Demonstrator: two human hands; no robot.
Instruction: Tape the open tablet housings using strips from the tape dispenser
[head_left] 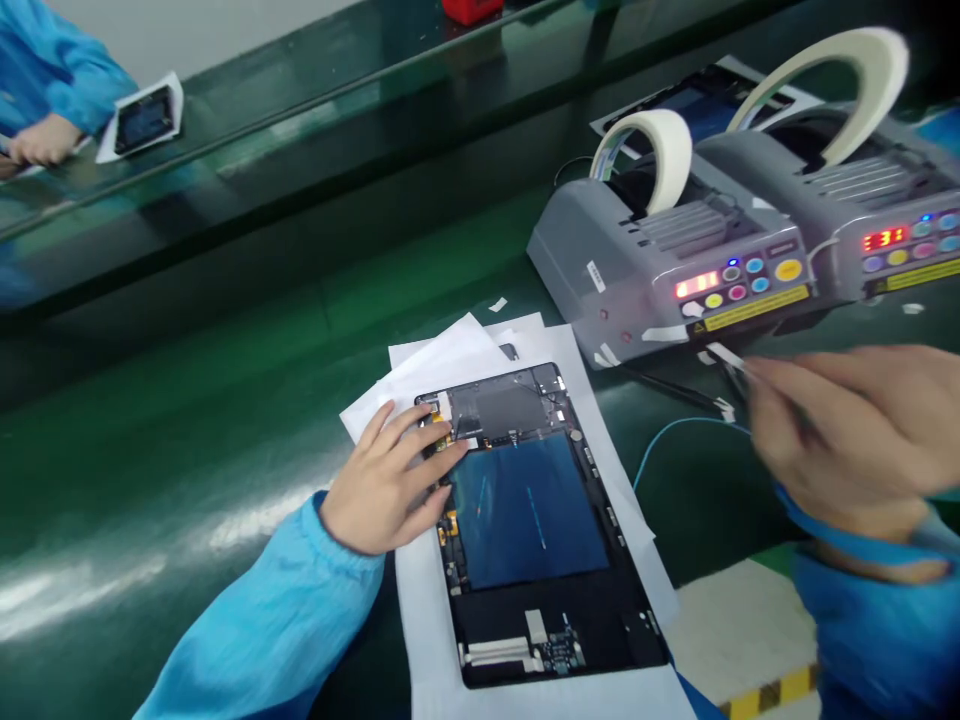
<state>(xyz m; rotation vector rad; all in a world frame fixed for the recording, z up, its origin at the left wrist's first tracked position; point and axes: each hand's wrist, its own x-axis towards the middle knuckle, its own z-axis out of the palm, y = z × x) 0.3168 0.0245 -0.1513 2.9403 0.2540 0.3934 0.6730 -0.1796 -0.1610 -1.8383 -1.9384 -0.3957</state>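
Observation:
An opened tablet (525,500) lies on white paper sheets (630,500), its battery and circuit boards exposed. My left hand (394,475) rests on its upper left edge, fingers spread over the orange flex cables. Off to the right, my right hand (847,430) is raised in front of the nearer tape dispenser (637,270). Its thumb and fingers pinch a short strip of white tape (726,357); the hand is slightly blurred. Below the dispenser, a thin dark tool (671,388) lies on the bench with tape scraps at its end.
A second tape dispenser (862,210) stands at the right, with another tablet (697,105) behind. A blue cord (675,422) curves across the green bench (225,420). Across the divider, a co-worker's hand (49,140) is near a tablet (144,120). A red box (471,10) sits farther back.

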